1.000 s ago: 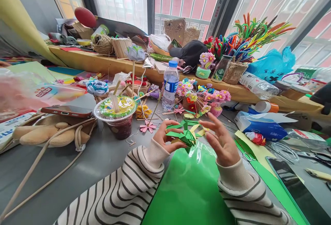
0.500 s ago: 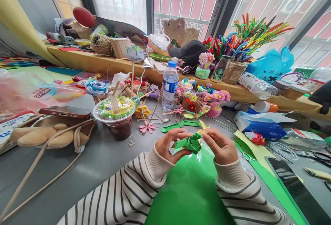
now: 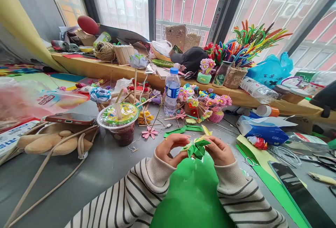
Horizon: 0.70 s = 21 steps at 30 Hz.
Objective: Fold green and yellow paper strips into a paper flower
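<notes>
While both hands are working near the bench's front edge, the left hand (image 3: pixel 168 148) and right hand (image 3: pixel 219 151) are pinching a small folded green paper shape (image 3: pixel 196 147), fingers clamped on it, above a glossy green sheet (image 3: pixel 191 193).

the folded green paper piece (image 3: pixel 196 147) shows yellow at its upper edge. below it lies a glossy bright green plastic sheet (image 3: pixel 191 193), flanked by cream knitted sleeves with black stripes (image 3: pixel 136 196). left of it stands a plastic cup with a green-and-yellow printed lid (image 3: pixel 118 112) (dark red contents).
</notes>
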Available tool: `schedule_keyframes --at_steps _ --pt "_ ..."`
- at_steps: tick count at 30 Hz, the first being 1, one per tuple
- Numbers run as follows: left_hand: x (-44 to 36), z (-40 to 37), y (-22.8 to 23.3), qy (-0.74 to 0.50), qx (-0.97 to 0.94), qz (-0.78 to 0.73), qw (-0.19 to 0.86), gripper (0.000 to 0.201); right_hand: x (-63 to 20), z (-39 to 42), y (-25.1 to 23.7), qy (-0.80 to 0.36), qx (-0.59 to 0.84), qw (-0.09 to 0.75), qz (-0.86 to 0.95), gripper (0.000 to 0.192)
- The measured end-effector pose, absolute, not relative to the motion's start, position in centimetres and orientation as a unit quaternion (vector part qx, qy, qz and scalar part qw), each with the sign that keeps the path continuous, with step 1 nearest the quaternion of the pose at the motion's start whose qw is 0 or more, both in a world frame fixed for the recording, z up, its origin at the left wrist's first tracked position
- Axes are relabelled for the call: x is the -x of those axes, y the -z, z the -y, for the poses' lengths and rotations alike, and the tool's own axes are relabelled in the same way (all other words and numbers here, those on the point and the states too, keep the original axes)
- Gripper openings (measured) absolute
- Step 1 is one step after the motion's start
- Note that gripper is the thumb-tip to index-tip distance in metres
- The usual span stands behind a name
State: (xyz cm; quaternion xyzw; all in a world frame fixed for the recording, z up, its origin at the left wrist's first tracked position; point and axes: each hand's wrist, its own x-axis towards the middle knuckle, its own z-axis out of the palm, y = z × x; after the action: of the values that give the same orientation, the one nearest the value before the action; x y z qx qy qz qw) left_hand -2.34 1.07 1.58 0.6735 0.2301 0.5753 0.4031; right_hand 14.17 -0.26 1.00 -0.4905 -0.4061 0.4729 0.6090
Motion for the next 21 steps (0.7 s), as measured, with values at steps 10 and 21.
schedule_keyframes --at_steps 10,21 --pt "2.9 -2.3 -1.1 -0.546 -0.77 -0.224 0.243 0.032 -14.3 1.1 -3.1 -0.187 0.506 0.647 0.54 0.011" --pt "2.3 -1.1 -1.6 -0.511 -0.684 -0.315 0.415 0.028 -14.3 1.6 -4.1 0.031 0.472 0.568 0.674 0.016"
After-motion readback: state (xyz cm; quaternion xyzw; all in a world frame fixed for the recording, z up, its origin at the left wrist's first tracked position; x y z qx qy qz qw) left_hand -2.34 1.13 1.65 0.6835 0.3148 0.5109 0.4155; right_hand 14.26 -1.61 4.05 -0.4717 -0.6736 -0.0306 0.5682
